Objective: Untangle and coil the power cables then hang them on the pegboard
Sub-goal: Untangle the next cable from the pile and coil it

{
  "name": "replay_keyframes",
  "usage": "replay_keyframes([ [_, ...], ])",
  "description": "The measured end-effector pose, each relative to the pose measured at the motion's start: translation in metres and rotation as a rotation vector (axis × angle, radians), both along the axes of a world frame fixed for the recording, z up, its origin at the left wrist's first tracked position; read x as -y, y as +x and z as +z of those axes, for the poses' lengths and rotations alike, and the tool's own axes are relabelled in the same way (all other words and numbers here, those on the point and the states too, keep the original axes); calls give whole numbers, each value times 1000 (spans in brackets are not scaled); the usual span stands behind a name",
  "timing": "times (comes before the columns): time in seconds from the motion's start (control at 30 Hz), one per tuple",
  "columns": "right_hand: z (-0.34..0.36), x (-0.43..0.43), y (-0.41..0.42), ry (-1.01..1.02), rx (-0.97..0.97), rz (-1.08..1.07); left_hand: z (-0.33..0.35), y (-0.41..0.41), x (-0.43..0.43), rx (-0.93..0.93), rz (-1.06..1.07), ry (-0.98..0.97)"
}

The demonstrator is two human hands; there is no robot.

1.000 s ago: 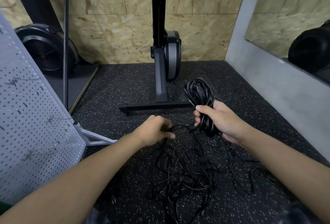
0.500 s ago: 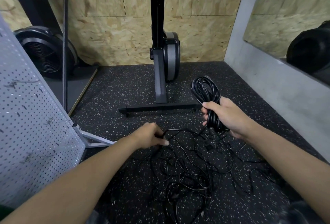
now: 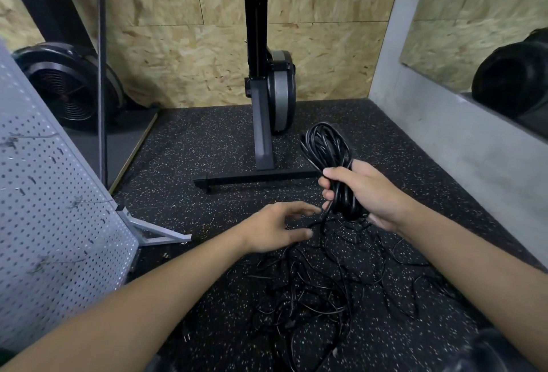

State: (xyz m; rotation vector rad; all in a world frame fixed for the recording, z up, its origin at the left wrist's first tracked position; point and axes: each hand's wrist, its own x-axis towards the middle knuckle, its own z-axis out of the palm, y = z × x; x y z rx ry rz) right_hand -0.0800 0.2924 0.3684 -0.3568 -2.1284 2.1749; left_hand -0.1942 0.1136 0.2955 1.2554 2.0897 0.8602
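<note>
My right hand (image 3: 367, 193) grips a thick coil of black power cable (image 3: 324, 149), its loops standing up above my fist. A strand runs from the coil's bottom down toward the floor. My left hand (image 3: 275, 229) hovers just left of that strand with fingers spread and nothing in it. A tangle of thin black cables (image 3: 320, 291) lies on the speckled rubber floor below both hands. The white pegboard (image 3: 50, 223) leans at the left, with a few wire hooks on it.
A black exercise machine post (image 3: 261, 122) with a floor crossbar (image 3: 255, 180) stands behind the hands. A fan-wheel machine (image 3: 71, 90) sits at back left. A grey wall with a mirror (image 3: 462, 146) bounds the right. The pegboard's metal foot (image 3: 154, 232) juts onto the floor.
My left hand has let go of the strand it was pinching and spread its fingers. My right hand with the coil has shifted slightly.
</note>
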Motion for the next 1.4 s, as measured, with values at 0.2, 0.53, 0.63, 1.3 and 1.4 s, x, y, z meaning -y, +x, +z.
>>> replay_keyframes([
  [0.2,-10,-5,-4,36,-22,-228,4,11,-10,44,-45,35],
  [0.53,-13,-15,-10,-21,-97,-569,9,23,-16,223,12,101],
  [0.63,-13,-19,-11,1,-135,-617,12,25,-17,364,22,88],
  [1.3,-21,-27,2,1035,162,-11,32,0,0,-822,60,431],
  [1.4,-16,-19,2,946,198,90,38,-3,-1,-860,132,515],
])
